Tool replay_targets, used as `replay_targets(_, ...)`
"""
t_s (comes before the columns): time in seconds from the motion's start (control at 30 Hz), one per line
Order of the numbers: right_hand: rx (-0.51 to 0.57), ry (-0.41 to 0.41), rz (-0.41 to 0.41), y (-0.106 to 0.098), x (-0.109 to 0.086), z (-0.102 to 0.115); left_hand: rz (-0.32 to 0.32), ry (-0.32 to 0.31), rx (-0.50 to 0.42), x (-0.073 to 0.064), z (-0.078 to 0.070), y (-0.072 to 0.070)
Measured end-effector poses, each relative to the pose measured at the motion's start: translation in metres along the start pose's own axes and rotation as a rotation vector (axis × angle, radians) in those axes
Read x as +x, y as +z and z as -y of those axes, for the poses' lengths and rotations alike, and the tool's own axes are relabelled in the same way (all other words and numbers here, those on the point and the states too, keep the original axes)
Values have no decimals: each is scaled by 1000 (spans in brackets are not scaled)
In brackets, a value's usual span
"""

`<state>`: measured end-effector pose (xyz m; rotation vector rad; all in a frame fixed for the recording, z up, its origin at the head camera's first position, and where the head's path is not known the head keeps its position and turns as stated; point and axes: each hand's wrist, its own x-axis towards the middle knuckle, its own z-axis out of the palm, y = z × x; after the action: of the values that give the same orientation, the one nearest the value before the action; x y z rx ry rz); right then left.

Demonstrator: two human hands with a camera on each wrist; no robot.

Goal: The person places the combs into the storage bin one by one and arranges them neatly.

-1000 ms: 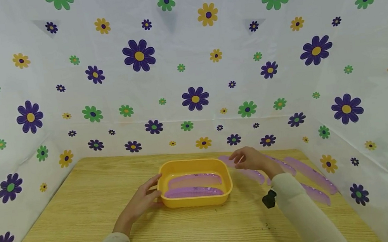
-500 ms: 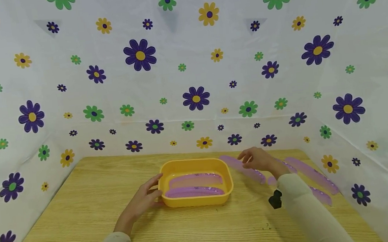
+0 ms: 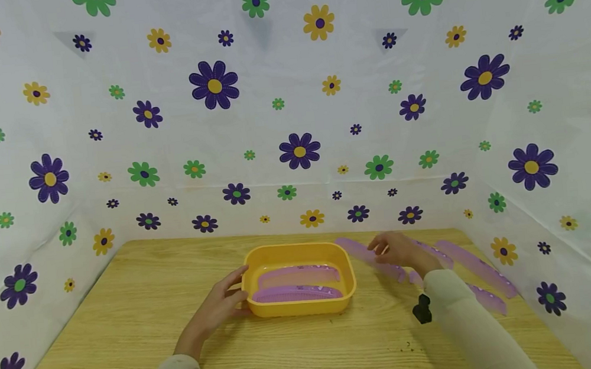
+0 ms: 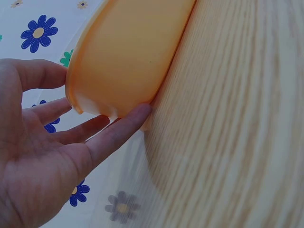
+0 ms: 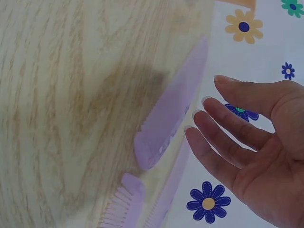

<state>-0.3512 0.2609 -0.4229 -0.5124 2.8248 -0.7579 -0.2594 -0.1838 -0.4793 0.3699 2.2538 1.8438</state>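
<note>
In the head view my left hand [image 3: 216,305] touches the left end of a yellow plastic tub [image 3: 302,307]. The left wrist view shows its fairly straight fingers resting against the tub's end wall [image 4: 128,57] and rim. Two purple combs lie inside: a rear comb [image 3: 298,276] and a front comb [image 3: 296,293]. My right hand [image 3: 400,251] hovers with loosely bent fingers over a purple comb [image 3: 357,250] on the table, right of the tub. It holds nothing. In the right wrist view that hand is apart from the nearest comb [image 5: 171,107].
More purple combs lie at the table's right, among them a long comb [image 3: 477,268] and one comb [image 3: 488,299] partly hidden by the sleeve. Dark specks [image 3: 407,346] dot the wooden table [image 3: 291,363]. A white flowered sheet [image 3: 246,118] encloses the back and sides.
My right hand has moved right and slightly down, away from the tub, over the comb beside it. The left hand and the tub have stayed in place.
</note>
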Motion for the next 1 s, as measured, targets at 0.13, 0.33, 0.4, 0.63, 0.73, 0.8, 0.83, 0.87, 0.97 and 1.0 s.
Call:
replay_targets(0.13, -9, -19, -28, 3, 1, -6, -1, 2, 1, 0, 0, 0)
replay_targets(0.33, -12, -40, -70, 7, 0, -14, 4, 9, 6, 0, 0, 0)
replay_targets(0.4, -9, -37, -74, 8, 1, -17, 3, 9, 6, 0, -1, 0)
replay_targets(0.63, 2, 14, -71, 9, 2, -21, 0, 3, 3, -1, 0, 0)
replay_targets(0.73, -10, 18, -73, 10, 3, -22, 1, 3, 1, -1, 0, 0)
replay_targets(0.8, -17, 19, -75, 10, 3, -23, 6, 7, 3, -1, -1, 0)
replay_targets(0.83, -22, 19, -77, 10, 3, -22, 9, 9, 3, -2, -1, 0)
replay_targets(0.87, -22, 22, -78, 11, 3, -22, 10, 10, 4, -2, -1, 0)
replay_targets(0.97, -34, 28, -78, 11, 3, -21, 16, 15, 13, -2, -1, -1)
replay_targets(1.0, -41, 32, -79, 12, 3, -21, 17, 16, 16, -2, -1, -1)
